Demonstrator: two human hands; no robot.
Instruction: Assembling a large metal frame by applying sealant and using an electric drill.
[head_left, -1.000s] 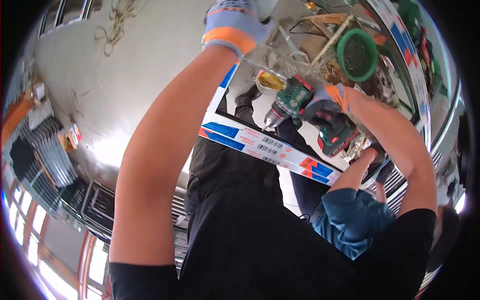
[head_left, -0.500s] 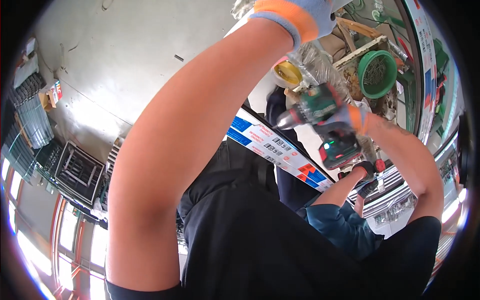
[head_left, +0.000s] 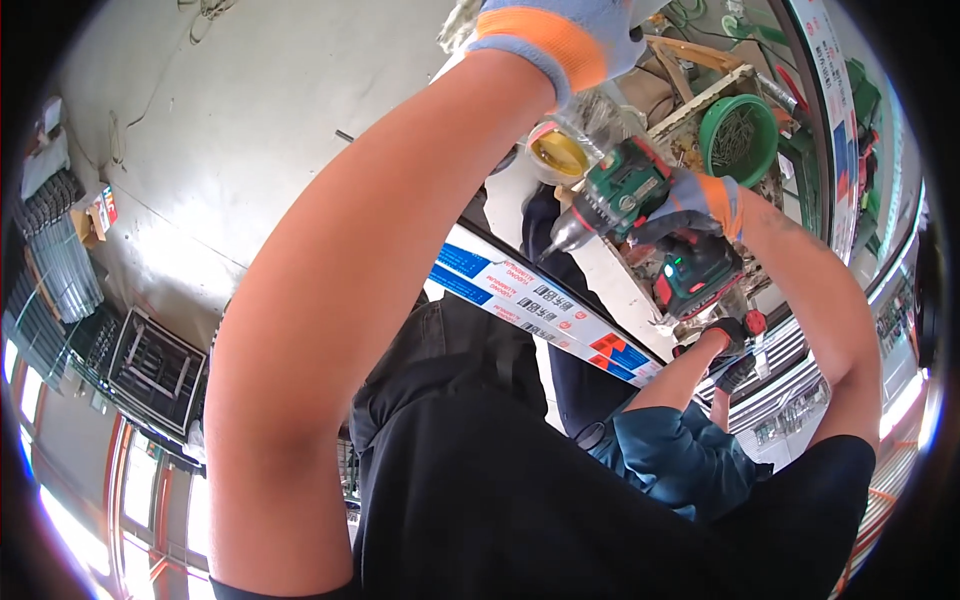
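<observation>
My right hand (head_left: 695, 208), in a grey-blue and orange glove, is closed around the grip of a green and black cordless drill (head_left: 625, 188). The drill's chuck points down and left, its bit tip just above the edge of a long frame bar (head_left: 530, 300) covered in printed white, blue and red film. A small green light glows by the battery at its base. At the top edge, my left hand (head_left: 565, 40) reaches far out in a matching glove. Its fingers are mostly cut off or turned away, so what they touch cannot be seen.
A green bucket (head_left: 738, 138) of screws or nails sits in a cluttered crate, beside a roll of yellow tape (head_left: 560, 150). Close on the right, a co-worker in a teal shirt (head_left: 680, 450) works with dark-gloved hands. Another film-covered bar (head_left: 835, 110) rises at right; stacked frames (head_left: 160, 360) stand left.
The drill has steadied from a blur and tilted, its nose now lower and its battery farther right. The whole view has shifted slightly, and my left hand appears a little farther left.
</observation>
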